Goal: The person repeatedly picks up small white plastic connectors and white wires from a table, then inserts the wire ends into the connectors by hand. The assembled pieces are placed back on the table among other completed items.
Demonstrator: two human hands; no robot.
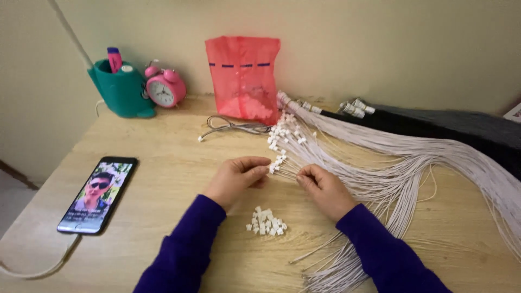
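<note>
Lower left of the frame: a smartphone (98,194) lies flat on the wooden table (163,163), screen lit, with a pale cable (38,267) running from its near end toward the bottom left corner.

Upper left: a teal holder (120,89) stands against the wall with a pink-capped item in it; a pink alarm clock (165,88) stands touching its right side.

Upper centre: a red plastic bag (242,77) leans upright against the wall, holding small white pieces. Just below it lies a thin grey cord bundle (230,127).

Centre: the left hand (236,178), in a purple sleeve, is closed with fingertips pinched on a small white connector (272,169). Just to the right, the right hand (324,189) pinches a thin white wire (293,174) whose end meets that connector between the two hands. Whether wire and connector are joined cannot be told.

Lower centre, between the forearms: a small pile of loose white connectors (266,221) rests on the table.

Centre to right: a large bundle of white wires (412,163) fans across the table from upper centre to the right edge, many ends near the hands already carrying white connectors. Behind it, upper right, lies a bundle of black wires (450,127).
</note>
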